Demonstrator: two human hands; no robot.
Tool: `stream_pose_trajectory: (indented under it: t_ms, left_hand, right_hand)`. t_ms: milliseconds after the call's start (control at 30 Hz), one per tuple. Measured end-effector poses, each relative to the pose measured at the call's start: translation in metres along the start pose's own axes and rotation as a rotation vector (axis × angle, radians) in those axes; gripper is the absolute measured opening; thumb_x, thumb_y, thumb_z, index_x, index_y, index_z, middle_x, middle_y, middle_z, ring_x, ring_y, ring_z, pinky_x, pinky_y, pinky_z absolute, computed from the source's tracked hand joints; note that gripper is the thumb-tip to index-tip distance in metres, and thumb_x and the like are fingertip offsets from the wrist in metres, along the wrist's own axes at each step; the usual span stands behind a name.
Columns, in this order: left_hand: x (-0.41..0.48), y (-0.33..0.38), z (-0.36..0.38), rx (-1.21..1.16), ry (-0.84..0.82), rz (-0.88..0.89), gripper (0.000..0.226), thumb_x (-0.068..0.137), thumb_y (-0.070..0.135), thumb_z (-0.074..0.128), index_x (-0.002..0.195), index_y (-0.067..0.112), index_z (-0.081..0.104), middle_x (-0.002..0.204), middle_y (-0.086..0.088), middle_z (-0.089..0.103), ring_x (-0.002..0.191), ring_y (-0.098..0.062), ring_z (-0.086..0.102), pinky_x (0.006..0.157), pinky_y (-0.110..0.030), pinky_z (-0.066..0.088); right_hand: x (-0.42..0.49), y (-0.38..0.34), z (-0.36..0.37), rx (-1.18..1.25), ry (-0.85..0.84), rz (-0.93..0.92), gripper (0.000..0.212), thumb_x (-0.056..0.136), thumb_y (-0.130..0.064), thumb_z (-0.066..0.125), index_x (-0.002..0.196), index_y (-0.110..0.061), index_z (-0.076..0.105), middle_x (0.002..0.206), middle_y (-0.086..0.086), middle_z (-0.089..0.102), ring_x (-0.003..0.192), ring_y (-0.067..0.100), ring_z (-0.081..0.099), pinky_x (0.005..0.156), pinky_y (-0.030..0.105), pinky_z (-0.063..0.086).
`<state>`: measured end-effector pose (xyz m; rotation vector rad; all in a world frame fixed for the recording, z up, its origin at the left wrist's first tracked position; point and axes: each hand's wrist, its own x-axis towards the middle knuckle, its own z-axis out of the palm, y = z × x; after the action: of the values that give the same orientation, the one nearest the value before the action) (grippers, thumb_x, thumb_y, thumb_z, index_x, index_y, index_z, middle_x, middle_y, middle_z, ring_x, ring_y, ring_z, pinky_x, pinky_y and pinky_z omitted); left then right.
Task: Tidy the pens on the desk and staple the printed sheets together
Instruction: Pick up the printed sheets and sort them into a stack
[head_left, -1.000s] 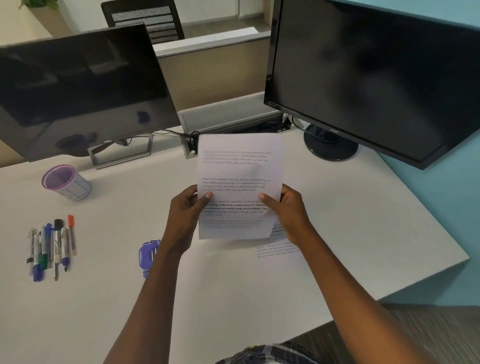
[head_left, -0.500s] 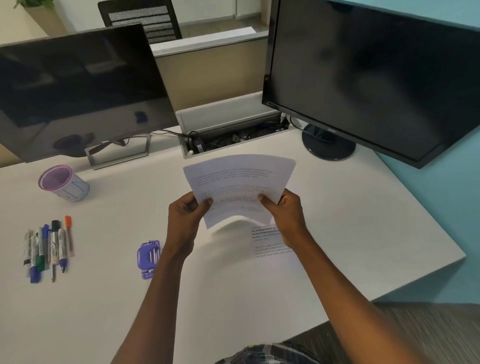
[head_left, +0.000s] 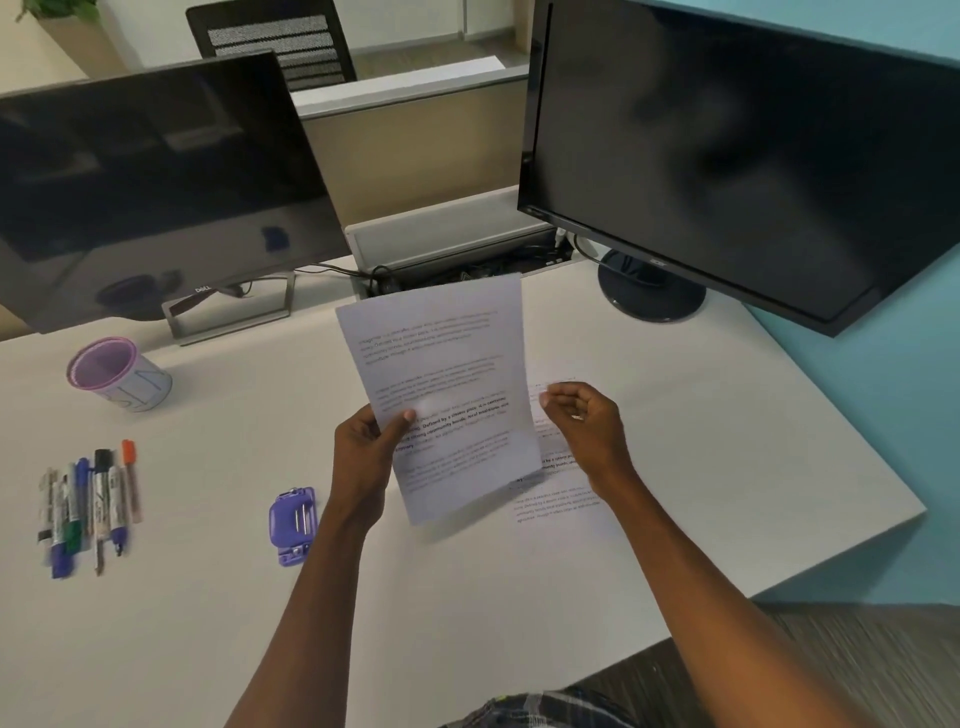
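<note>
White tabletop (head_left: 675, 467), two monitors: printed sheet (head_left: 441, 395) pinched by left hand (head_left: 363, 457); right hand (head_left: 582, 421) loosely curled, empty.
Risk: sheets stapled misaligned, second sheet (head_left: 561, 483) left flat beneath.

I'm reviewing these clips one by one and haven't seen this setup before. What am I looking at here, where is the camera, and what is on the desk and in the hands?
There is no machine: a person works with bare hands, filmed by one wide-angle camera worn on the head, looking down. The left hand pinches a printed sheet lifted off the white desk. The right hand is loosely curled beside it, holding nothing, above a second printed sheet lying flat. Further left lie a purple stapler, a row of pens and a purple-rimmed cup. Two dark monitors stand behind.
</note>
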<state>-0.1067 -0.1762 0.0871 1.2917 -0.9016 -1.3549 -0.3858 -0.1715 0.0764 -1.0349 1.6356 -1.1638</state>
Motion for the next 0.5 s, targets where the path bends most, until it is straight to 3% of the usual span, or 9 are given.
stream_pose_trajectory:
  t_ms: [33, 167, 233, 400, 500]
  left_hand:
    - [0.001, -0.003, -0.003, -0.004, 0.009, -0.021, 0.018, 0.096, 0.006, 0.070, 0.113, 0.007, 0.076, 0.109, -0.006, 0.081, 0.095, -0.023, 0.077, 0.082, -0.033, 0.064]
    - [0.002, -0.021, -0.012, 0.000, 0.033, -0.149, 0.014, 0.096, 0.006, 0.071, 0.108, 0.008, 0.075, 0.104, -0.005, 0.082, 0.092, -0.027, 0.077, 0.080, -0.037, 0.064]
    - [0.001, -0.032, -0.015, -0.001, 0.046, -0.218, 0.015, 0.095, 0.005, 0.071, 0.109, 0.009, 0.075, 0.105, -0.007, 0.082, 0.092, -0.030, 0.077, 0.083, -0.043, 0.063]
    - [-0.004, -0.056, -0.015, 0.037, 0.058, -0.347, 0.016, 0.095, 0.007, 0.072, 0.110, 0.011, 0.075, 0.106, -0.009, 0.081, 0.095, -0.035, 0.076, 0.089, -0.054, 0.061]
    - [-0.008, -0.066, -0.013, 0.060, 0.072, -0.406, 0.016, 0.095, 0.008, 0.073, 0.110, 0.012, 0.074, 0.105, -0.009, 0.081, 0.096, -0.037, 0.077, 0.085, -0.052, 0.063]
  right_hand:
    - [0.003, 0.008, -0.006, -0.107, 0.043, -0.002, 0.027, 0.090, -0.028, 0.077, 0.112, -0.014, 0.070, 0.110, -0.001, 0.074, 0.104, 0.019, 0.070, 0.082, 0.020, 0.055]
    - [0.011, 0.040, -0.028, -0.621, 0.065, 0.109, 0.065, 0.086, -0.047, 0.076, 0.136, -0.011, 0.056, 0.137, 0.009, 0.056, 0.128, 0.028, 0.053, 0.101, 0.042, 0.049]
    - [0.010, 0.048, -0.034, -0.813, 0.061, 0.200, 0.079, 0.083, -0.053, 0.076, 0.141, -0.007, 0.048, 0.140, 0.015, 0.050, 0.132, 0.032, 0.046, 0.102, 0.045, 0.047]
    - [0.007, 0.057, -0.028, -1.026, 0.132, 0.249, 0.081, 0.077, -0.058, 0.079, 0.127, -0.002, 0.048, 0.128, 0.019, 0.051, 0.120, 0.034, 0.050, 0.091, 0.043, 0.050]
    - [0.007, 0.057, -0.020, -1.055, 0.143, 0.233, 0.079, 0.076, -0.053, 0.082, 0.125, -0.001, 0.048, 0.127, 0.019, 0.051, 0.118, 0.034, 0.050, 0.091, 0.042, 0.050]
